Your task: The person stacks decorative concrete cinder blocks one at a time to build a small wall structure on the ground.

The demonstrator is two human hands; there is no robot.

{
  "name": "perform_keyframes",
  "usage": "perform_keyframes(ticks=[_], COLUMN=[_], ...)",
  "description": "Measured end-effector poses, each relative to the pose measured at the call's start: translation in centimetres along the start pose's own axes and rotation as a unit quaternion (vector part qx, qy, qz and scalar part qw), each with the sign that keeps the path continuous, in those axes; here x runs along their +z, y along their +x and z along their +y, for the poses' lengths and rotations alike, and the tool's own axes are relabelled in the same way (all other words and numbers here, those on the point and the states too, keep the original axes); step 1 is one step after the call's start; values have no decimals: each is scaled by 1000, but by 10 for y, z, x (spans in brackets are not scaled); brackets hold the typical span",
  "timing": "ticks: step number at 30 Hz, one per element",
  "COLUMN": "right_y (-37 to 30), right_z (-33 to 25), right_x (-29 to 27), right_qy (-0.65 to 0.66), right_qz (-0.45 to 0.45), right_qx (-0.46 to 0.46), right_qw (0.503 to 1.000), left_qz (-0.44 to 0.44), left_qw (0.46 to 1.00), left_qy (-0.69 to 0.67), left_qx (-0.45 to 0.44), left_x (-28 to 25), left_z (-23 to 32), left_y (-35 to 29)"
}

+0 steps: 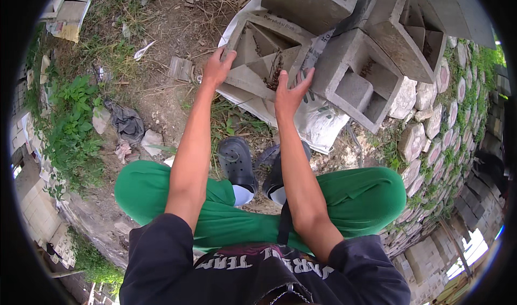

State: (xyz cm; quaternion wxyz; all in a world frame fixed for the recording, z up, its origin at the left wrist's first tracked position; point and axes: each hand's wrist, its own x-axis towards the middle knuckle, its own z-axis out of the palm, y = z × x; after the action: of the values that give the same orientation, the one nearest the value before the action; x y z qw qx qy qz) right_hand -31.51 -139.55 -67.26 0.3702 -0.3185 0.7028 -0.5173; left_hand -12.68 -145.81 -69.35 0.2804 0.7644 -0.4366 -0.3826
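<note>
Head cam: got a squarish concrete vent block (264, 66) on the white sack (323, 124), no obvious long axis, sitting between left hand (218, 68) (curled by the sack's left side, can't tell if gripping) and right hand (291, 96) (spread open over the sack), about equally near.

Leafy green weeds (75, 138) are growing beside a crumpled dark-grey sheet (126, 123); a thin white scrap (144, 50) is lying above, and rough pale stones (413, 141) are lining the right.
</note>
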Motion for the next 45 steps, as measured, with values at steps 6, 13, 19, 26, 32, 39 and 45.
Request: perform_keyframes(ticks=[6,13,19,26,32,39,45], right_y=[32,41,38,31,37,35,4], right_z=[37,49,41,38,42,-17,-135], right_x=[-9,-12,-23,-20,-24,-35,-47], right_qy=[-41,-16,-1,-59,-47,-10,18], right_qz=[-62,-99,-179,-156,-185,-254,-313], right_qx=[72,128,149,141,174,177,150], right_qw=[995,987,973,976,966,951,937], left_qz=[-209,-265,-197,-189,-224,-166,-97], left_qw=[977,961,974,963,958,966,963], left_qy=[-36,-61,-101,-153,-134,-169,-233], left_qx=[-11,-46,-45,-114,-118,-105,-100], left_x=[9,2,1,0,-4,-30,-103], left_z=[-4,12,-20,-3,-3,26,78], left_y=[30,23,-13,-25,-18,-57,-121])
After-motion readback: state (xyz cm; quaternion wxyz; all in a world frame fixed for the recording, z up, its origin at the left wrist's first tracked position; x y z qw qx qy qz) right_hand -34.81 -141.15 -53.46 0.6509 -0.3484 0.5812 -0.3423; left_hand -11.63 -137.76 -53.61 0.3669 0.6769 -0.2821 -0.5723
